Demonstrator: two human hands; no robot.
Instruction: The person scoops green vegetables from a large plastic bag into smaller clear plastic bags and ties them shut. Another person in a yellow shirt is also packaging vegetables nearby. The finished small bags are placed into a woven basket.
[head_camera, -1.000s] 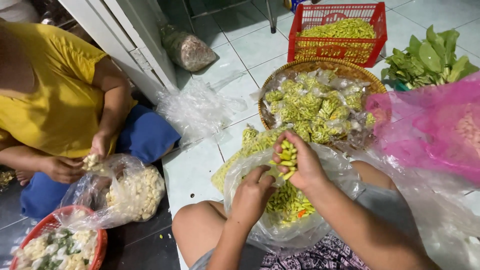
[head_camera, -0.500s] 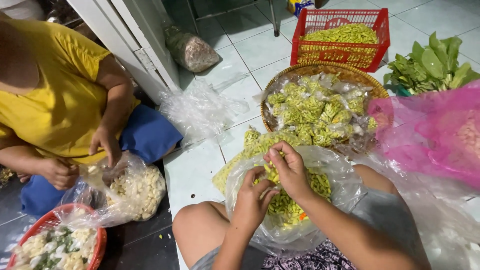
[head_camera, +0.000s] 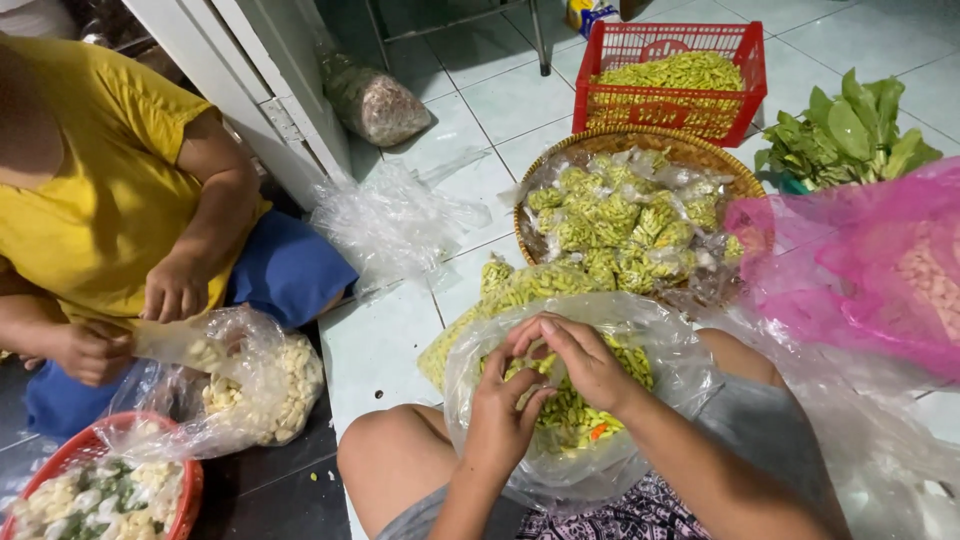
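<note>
Pale green floor tiles (head_camera: 480, 110) are filling the upper middle of the frame, reflecting soft light. A white door frame (head_camera: 250, 95) is slanting down the upper left, with darker tiles (head_camera: 270, 490) lying lower left.

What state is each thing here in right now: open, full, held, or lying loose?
Clear bag: open, partly filled with yellow-green buds.
Left hand: inside the bag's mouth, fingers bent among the buds.
Right hand: over the bag, fingers curled on buds.
Woven basket: heaped with small packed bags.
Red crate: full.
Pink bag: open, lying loose.
</note>
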